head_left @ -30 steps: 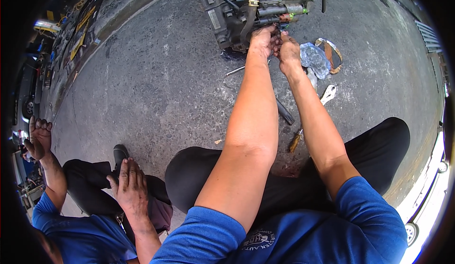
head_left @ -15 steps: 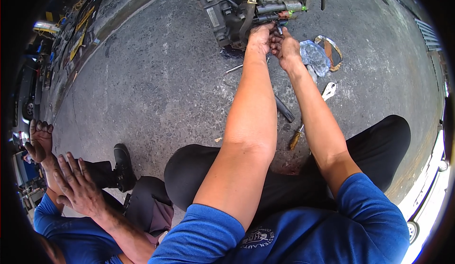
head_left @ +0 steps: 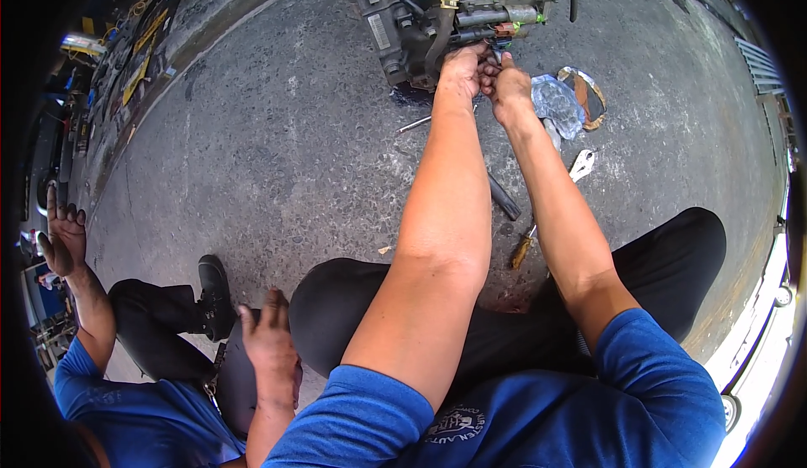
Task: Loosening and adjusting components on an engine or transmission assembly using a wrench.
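A dark, greasy gearbox-like metal unit with hoses and pipes lies on the ground at the top. My left hand reaches to its near side, fingers bent in against it and partly hidden. Right beside it my right hand is closed, with curled fingers and the thumb on a small dark piece whose kind I cannot make out. A reddish-brown connector sits on the unit just beyond the hands. What the left fingers grip is too small and covered to name.
Right of my hands lie a clear plastic bag and a brown tape ring. Locking pliers, a black tube, a yellow-handled screwdriver and a metal rod lie around my forearms. A co-worker sits close at my left.
My hands stay almost in place at the unit, with only a slight shift. The co-worker's hands have moved apart, one lowering toward their knee beside my leg.
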The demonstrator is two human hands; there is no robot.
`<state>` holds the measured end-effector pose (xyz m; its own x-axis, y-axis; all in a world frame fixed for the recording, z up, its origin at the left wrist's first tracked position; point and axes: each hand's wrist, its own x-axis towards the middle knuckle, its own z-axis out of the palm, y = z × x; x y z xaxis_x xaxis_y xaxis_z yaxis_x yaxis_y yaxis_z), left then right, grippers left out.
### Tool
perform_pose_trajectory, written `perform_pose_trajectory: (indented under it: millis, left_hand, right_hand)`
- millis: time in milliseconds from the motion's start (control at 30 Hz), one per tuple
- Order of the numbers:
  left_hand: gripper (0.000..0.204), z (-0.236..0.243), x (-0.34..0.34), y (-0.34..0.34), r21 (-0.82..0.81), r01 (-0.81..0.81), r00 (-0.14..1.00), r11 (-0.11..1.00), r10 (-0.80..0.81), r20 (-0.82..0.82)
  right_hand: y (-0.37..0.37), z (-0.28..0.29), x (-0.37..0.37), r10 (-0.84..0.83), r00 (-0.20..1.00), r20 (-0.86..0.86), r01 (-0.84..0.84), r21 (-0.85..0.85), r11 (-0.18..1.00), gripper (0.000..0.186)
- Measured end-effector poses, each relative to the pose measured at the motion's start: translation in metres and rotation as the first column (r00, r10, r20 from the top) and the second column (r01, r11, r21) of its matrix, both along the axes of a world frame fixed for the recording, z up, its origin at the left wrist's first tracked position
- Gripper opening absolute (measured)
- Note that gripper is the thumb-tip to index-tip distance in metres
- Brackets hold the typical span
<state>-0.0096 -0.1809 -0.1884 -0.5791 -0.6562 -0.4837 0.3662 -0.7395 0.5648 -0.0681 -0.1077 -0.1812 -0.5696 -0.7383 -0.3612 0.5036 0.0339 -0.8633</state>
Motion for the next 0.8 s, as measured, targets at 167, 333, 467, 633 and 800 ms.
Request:
perform_pose_trajectory:
  millis: [167,333,467,633,800]
  left_hand:
    - [0.025,-0.006,0.012,-0.005,-0.038,0.17,0.984,0.985,-0.168,0.051]
    - [0.024,0.001,0.011,0.0,-0.056,0.001,0.999,0.998,0.001,0.033]
    - [0.023,0.011,0.002,0.009,-0.067,0.14,0.979,0.988,-0.128,0.159]
    - [0.024,0.009,0.011,0.004,-0.08,0.15,0.974,0.985,-0.134,0.182]
    - [0.03,0.001,0.02,0.016,-0.093,0.117,0.991,0.989,-0.123,-0.055]
  right_hand:
    - [0.0,0.005,0.004,0.074,0.914,0.398,-0.032,-0.111,0.993,0.033]
    - [0.002,0.006,0.02,0.02,0.968,-0.25,-0.01,0.04,0.999,0.03]
    - [-0.002,-0.004,-0.004,0.025,0.979,0.204,0.001,-0.126,0.992,0.03]
    - [0.001,0.009,0.006,0.034,0.995,0.094,-0.028,-0.06,0.998,0.03]
    - [0.042,0.013,0.017,0.013,0.973,-0.229,0.011,0.103,0.995,0.03]
